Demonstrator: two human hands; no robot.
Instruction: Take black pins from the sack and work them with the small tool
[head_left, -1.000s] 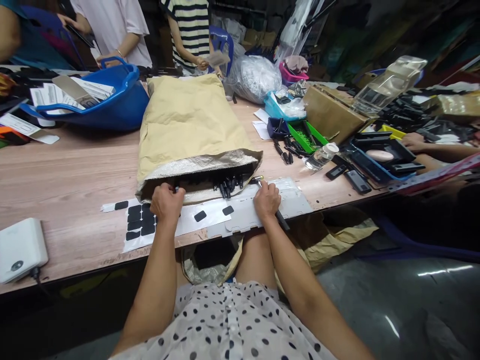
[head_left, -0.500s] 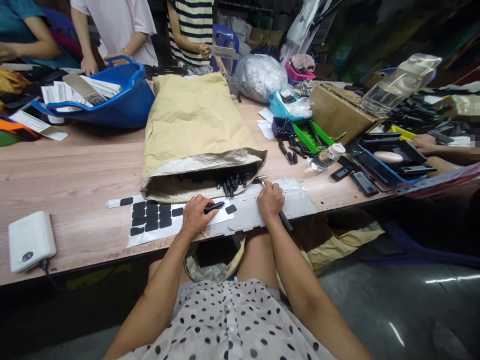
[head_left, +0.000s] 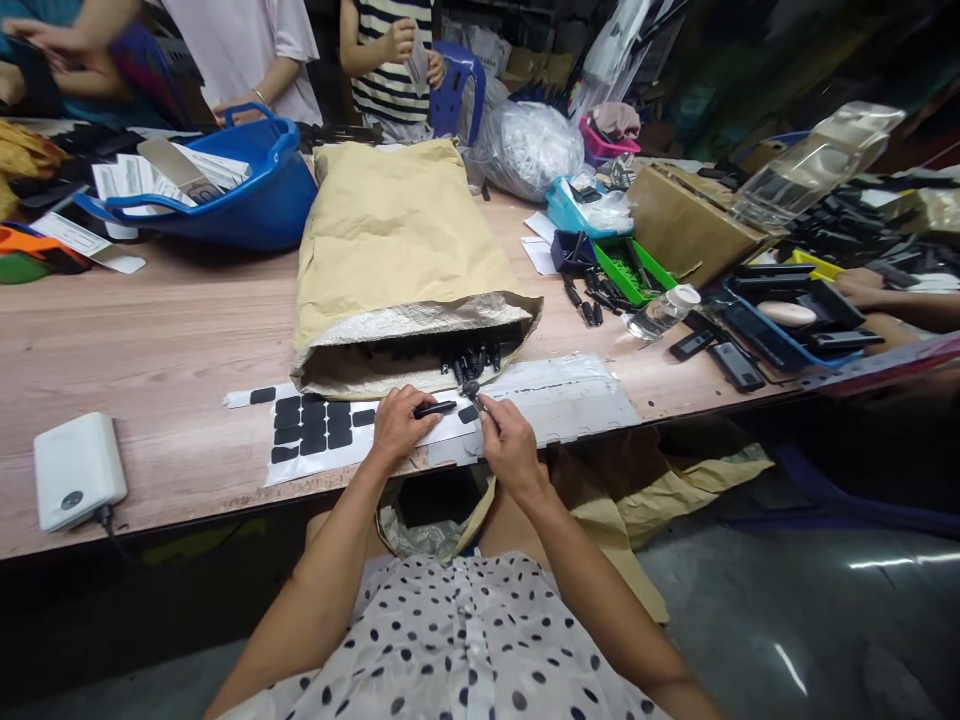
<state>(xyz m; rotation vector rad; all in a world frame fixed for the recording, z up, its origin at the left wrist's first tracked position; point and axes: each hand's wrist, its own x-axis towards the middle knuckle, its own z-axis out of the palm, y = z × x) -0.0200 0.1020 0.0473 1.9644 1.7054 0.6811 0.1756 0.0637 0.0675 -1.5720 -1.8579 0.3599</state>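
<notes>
My left hand (head_left: pixel 399 424) is closed on a slim black pen-shaped piece (head_left: pixel 435 408), holding it low over the white sheet at the table's front edge. Just to its right, my right hand (head_left: pixel 511 440) grips a small hammer (head_left: pixel 472 389), its dark round head up near the tip of that piece. The hammer's handle is mostly hidden by my fingers. Black rounded stickers (head_left: pixel 313 424) sit in rows on the white sheet (head_left: pixel 300 468) to the left. Behind both hands lies a yellow paper sack (head_left: pixel 397 230), its mouth facing me, with several black pieces (head_left: pixel 471 362) inside.
A white power bank (head_left: pixel 79 470) with a cable sits at left. Beyond it stands a blue basin (head_left: pixel 225 230) of papers. To the right are a green tray (head_left: pixel 630 270), a small bottle (head_left: pixel 663 312) and a dark bin (head_left: pixel 787 315). Co-workers are across the table and at right.
My right hand has moved left with the hammer, bringing its head close to the piece in my left hand. My left hand stays almost in place. The co-worker in stripes has raised a card.
</notes>
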